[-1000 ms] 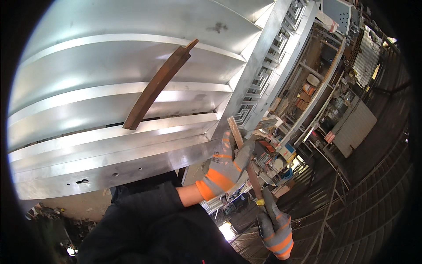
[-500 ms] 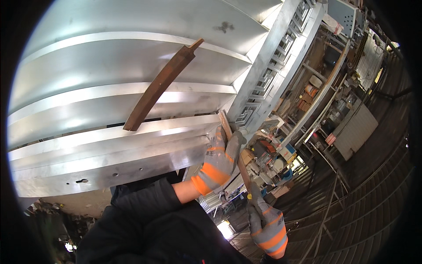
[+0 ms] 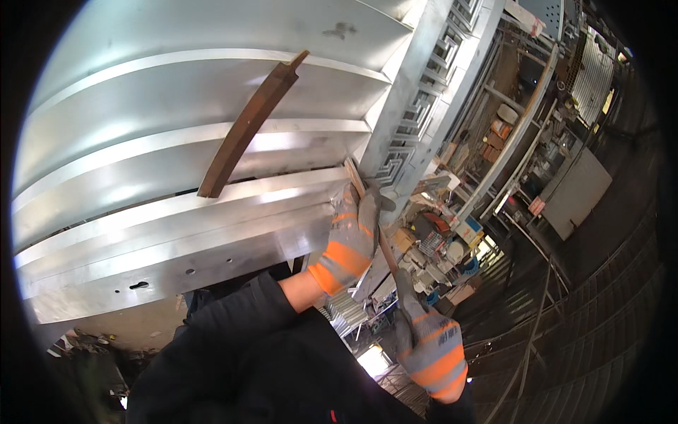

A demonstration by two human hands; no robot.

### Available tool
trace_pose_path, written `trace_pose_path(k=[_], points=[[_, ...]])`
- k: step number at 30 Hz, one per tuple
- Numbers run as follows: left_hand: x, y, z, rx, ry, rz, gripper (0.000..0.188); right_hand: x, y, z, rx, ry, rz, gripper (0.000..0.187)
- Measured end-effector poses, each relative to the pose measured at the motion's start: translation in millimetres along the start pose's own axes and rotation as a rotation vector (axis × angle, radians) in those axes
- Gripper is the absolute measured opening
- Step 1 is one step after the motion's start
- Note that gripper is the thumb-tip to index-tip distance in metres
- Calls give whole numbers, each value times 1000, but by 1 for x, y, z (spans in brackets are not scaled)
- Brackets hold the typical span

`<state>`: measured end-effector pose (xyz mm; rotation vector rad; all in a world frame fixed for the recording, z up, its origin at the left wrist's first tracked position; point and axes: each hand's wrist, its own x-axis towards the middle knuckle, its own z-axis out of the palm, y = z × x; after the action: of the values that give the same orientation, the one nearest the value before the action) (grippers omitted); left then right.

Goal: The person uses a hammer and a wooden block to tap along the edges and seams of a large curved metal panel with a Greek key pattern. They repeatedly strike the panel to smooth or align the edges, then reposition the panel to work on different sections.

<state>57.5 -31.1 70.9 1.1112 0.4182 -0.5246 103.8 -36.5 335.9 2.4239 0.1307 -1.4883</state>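
My left hand (image 3: 352, 237), in a grey glove with orange bands, is closed around the upper part of a long, narrow flat file (image 3: 388, 256). The file's tip lies against the inner corner of a silvery metal door panel (image 3: 282, 244). Lower right, my right hand (image 3: 429, 346), gloved alike, is closed around the file's near end, and its fingers hide that end. A second flat file (image 3: 247, 131), brown and rusty with a pointed tang, lies slantwise across the panel's ridges, apart from both hands.
A frame strip with cut-out geometric lattice (image 3: 417, 116) runs along the panel's right side. Beyond it are shelves with orange-brown boxes (image 3: 493, 147), a cluttered bench with a white bucket (image 3: 455, 251), and a pale leaning sheet (image 3: 580, 187). Keyhole-shaped holes (image 3: 139, 285) pierce the panel's near edge.
My right hand and the held file have shifted up along the file's line, toward the panel corner. The view has shifted slightly, and the rusty file rests in the same place on the panel.
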Motion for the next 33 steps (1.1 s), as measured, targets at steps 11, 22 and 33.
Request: trace_pose_path(k=[11,22,33], points=[[-5,-18,5,392,149,266,39,4,-3,-21,335,136,41,35],[3,-17,9,-348,68,-225,33,1,3,-16,-17,196,-121,20],[-2,-15,14,-381,76,-306,39,1,-4,-9,324,327,-25,55]])
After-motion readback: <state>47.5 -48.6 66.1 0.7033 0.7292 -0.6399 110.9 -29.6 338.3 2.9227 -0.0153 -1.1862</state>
